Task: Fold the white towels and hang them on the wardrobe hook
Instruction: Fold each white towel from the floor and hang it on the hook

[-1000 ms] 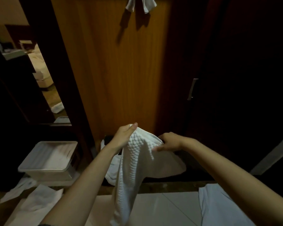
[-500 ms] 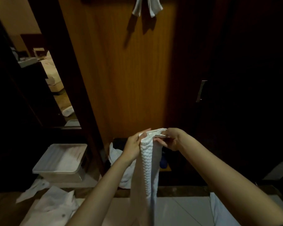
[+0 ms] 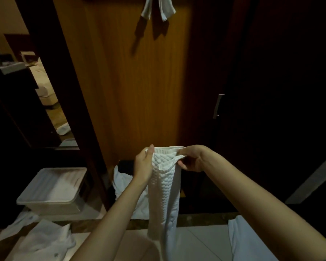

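- While both hands worked in front of it, the tall orange-brown wooden wardrobe door (image 3: 139, 81) filled the middle of the view, with a dark door and its slim metal handle (image 3: 217, 106) to the right.
- Pale tiled floor (image 3: 201, 240) ran along the bottom edge; a crumpled white cloth (image 3: 43, 242) lay at its left corner and a flat white cloth (image 3: 247, 240) near its right edge.
- A shallow rectangular white plastic tub (image 3: 55, 189) sat at the foot of the wardrobe's left frame.
- The long, narrow, white quilted-pattern towel (image 3: 163, 194), the task's thing, hung straight down from the two hands, in front of the door's lower part.
- A small white towel (image 3: 158, 10) hung at the top edge of the door.
- The left hand (image 3: 144, 164) gripped the towel's upper left edge, fingers curled behind it and thumb pressed on top.
- The right hand (image 3: 193, 157) pinched the towel's upper right corner between curled fingers and thumb.
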Available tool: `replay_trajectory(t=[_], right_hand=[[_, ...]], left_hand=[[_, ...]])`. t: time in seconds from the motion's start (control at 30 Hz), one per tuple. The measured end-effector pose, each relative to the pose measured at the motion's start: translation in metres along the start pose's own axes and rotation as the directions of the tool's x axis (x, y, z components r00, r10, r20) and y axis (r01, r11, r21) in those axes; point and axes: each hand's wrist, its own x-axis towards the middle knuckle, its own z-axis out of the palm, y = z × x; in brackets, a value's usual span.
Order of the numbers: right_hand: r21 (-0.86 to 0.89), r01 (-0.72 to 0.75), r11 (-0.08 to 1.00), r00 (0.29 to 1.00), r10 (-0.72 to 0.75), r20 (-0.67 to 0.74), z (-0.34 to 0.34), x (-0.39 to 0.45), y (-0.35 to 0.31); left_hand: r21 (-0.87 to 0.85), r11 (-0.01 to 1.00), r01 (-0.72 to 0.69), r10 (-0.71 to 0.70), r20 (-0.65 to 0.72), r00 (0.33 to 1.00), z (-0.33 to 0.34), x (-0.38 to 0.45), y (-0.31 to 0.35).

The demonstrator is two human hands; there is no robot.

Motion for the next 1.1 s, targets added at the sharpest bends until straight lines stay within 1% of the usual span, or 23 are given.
replay_trajectory(t=[0.1,0.2,0.27,0.3,0.37,0.43,0.47,0.63,0.8,0.87,0.97,1.03,1.1], right_hand=[[-0.033,0.017,0.999,1.0,-0.017,-0.002,-0.004,-0.002,0.0],[-0.059,-0.05,0.997,0.999,0.05,-0.003,-0.012,-0.004,-0.004],[-0.034,-0.09,0.995,0.996,0.09,0.004,-0.014,-0.005,-0.006],[0.017,-0.104,0.994,0.994,0.104,0.016,-0.014,-0.005,-0.005],[0.207,-0.095,0.974,0.995,0.089,0.036,-0.011,-0.005,-0.005],[0.368,-0.045,0.929,0.999,0.047,0.004,-0.008,-0.006,-0.006],[0.404,-0.029,0.914,0.999,0.037,-0.012,-0.007,-0.006,-0.007],[0.502,-0.003,0.865,0.999,0.02,-0.029,0.0,-0.008,-0.008],[0.524,0.003,0.852,0.999,-0.023,0.032,0.003,-0.009,-0.007],[0.516,-0.007,0.856,0.998,-0.027,0.058,0.007,-0.009,-0.009],[0.411,-0.016,0.912,0.995,-0.025,0.093,0.008,-0.011,-0.012],[0.286,-0.012,0.958,0.992,-0.024,0.125,0.003,-0.013,-0.013],[0.072,0.005,0.997,0.994,-0.013,0.109,-0.004,-0.014,-0.013]], left_hand=[[0.025,0.997,-0.071,0.071,0.01,0.997,0.0,-0.001,0.002],[0.066,0.991,-0.114,0.109,0.065,0.992,-0.003,-0.001,0.003],[0.092,0.988,-0.127,0.115,0.128,0.985,-0.004,-0.001,0.003],[0.092,0.987,-0.135,0.119,0.164,0.979,-0.004,-0.002,0.003],[0.082,0.985,-0.15,0.129,0.224,0.966,-0.001,-0.006,0.005],[0.076,0.986,-0.15,0.126,0.257,0.958,0.001,-0.008,0.007],[0.067,0.988,-0.141,0.119,0.262,0.958,0.001,-0.008,0.007],[-0.029,0.999,-0.04,0.047,0.312,0.949,-0.001,-0.007,0.008],[-0.125,0.992,0.024,0.029,0.403,0.915,-0.004,-0.012,0.008],[-0.133,0.991,0.012,0.047,0.426,0.903,-0.001,-0.011,0.005],[-0.122,0.992,0.023,0.03,0.412,0.911,-0.001,-0.005,0.004],[-0.099,0.995,-0.001,0.04,0.393,0.919,-0.004,-0.001,0.003],[-0.051,0.998,-0.044,0.061,0.4,0.914,-0.007,0.003,0.0]])
